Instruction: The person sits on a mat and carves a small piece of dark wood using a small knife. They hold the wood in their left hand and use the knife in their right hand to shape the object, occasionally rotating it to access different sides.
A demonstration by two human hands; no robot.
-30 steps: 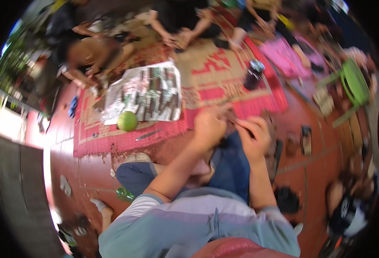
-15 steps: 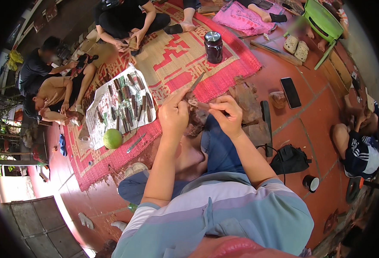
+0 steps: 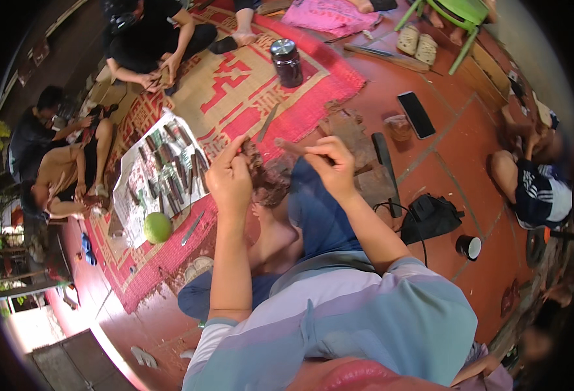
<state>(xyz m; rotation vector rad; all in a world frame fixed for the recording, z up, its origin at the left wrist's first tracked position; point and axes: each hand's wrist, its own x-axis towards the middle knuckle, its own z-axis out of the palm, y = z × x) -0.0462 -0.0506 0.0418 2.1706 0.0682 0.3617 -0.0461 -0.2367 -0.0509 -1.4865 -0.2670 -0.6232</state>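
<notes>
My right hand (image 3: 332,166) is closed on a short reddish-brown stick (image 3: 289,147), its free end pointing left toward my other hand. My left hand (image 3: 229,179) is raised across from it, index finger extended and the other fingers curled in; what they hold, if anything, is hidden. A gap separates that hand from the stick. Beyond them a knife (image 3: 267,122) lies on the red and tan mat (image 3: 215,107). Below the hands are my bare foot and brown scraps (image 3: 274,173). Many dark brown sticks (image 3: 170,163) lie on a white printed sheet (image 3: 130,218) to the left.
A green round fruit (image 3: 157,228) and another knife (image 3: 192,228) rest by the sheet. A dark jar (image 3: 287,63) stands on the mat. Rightward are a phone (image 3: 416,115), a black bag (image 3: 433,217) and a cup (image 3: 469,247). Several people sit around.
My hands have drawn apart: the left has moved away from the stick, which my right hand still holds. The whole view has shifted, so the surroundings appear farther left.
</notes>
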